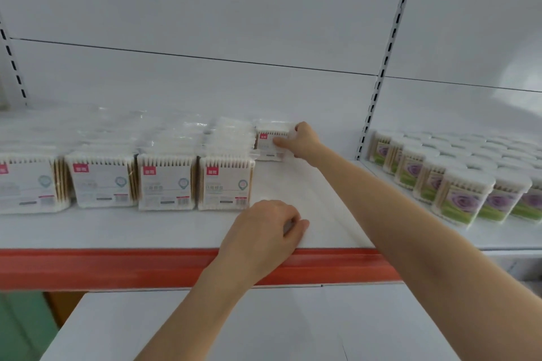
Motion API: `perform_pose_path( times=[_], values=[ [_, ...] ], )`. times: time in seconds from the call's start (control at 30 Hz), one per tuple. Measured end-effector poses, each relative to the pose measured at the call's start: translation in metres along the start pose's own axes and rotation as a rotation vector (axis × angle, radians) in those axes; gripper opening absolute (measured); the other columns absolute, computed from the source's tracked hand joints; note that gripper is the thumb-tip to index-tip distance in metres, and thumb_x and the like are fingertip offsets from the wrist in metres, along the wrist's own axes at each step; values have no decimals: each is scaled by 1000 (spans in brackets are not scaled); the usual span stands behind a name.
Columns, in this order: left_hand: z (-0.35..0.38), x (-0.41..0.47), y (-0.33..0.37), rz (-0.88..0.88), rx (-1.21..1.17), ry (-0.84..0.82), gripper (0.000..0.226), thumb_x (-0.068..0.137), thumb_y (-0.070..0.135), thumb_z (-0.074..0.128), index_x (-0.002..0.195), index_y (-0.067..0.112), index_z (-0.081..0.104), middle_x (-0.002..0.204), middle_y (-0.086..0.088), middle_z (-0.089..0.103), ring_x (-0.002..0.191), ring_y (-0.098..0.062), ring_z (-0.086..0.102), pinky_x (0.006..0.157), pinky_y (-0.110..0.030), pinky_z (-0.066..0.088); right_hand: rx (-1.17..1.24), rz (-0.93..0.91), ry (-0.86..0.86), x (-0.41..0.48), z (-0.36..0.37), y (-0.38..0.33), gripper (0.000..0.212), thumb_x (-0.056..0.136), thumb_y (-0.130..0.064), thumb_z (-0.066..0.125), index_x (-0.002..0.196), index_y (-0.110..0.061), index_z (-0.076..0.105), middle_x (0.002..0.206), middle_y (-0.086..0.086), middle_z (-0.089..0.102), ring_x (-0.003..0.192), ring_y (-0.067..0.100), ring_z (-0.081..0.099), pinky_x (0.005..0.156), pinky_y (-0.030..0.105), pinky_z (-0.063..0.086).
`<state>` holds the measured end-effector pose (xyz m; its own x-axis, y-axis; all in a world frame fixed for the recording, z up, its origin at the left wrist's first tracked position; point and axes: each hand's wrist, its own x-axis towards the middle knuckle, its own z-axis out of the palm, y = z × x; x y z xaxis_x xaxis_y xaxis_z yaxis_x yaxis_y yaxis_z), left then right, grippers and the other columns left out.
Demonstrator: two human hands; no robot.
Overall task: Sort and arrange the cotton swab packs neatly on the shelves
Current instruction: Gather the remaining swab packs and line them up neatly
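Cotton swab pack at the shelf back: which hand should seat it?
Right. The right hand grips that cotton swab pack at the back of the shelf; the left hand rests curled near the red front edge, away from it.

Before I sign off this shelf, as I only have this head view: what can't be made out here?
Head view:
- Back pack: right side covered by the right hand gripping it.
- Left hand: curled fingers hide whether it holds anything.
- Pack labels: print too blurred to read.
- Rear rows: count lost in plastic glare.
- Leftmost pack: cut by the left edge.
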<state>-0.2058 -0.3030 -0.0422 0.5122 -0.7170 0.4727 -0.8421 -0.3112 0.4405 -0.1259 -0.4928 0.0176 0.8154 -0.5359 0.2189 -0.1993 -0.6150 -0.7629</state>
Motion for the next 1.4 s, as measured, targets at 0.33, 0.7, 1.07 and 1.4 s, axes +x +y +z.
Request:
perform_pose_path(
  times=[0.33,0.7,1.07,1.4],
  values=[
    [6,-6,2,211,62,89,53,85,52,29,77,17,69,81,4,68,78,-18,62,65,-37,53,-136,-88,227,-72,-79,7,34,90,-26,56,117,-5,57,115,7,59,97,18,53,76,24,39],
    [75,18,138,562,14,286,37,84,35,45,73,10,70,68,-3,67,60,-24,63,47,-33,53,-299,-97,395,-158,-233,64,24,89,-19,56,106,-4,62,101,7,64,90,18,55,71,19,40],
    [240,50,395,720,-208,91,37,81,37,45,80,13,73,73,-2,70,64,-20,67,51,-27,54,-595,257,577,-307,-510,272,34,87,-14,55,60,-15,35,59,-4,36,55,9,36,57,23,28],
    [376,143,511,690,-236,-55,45,81,45,43,88,13,74,81,0,73,72,-21,69,58,-32,55,-574,403,620,-325,-637,439,24,89,-20,56,109,-5,58,91,-1,54,84,15,47,66,19,33]
  ],
)
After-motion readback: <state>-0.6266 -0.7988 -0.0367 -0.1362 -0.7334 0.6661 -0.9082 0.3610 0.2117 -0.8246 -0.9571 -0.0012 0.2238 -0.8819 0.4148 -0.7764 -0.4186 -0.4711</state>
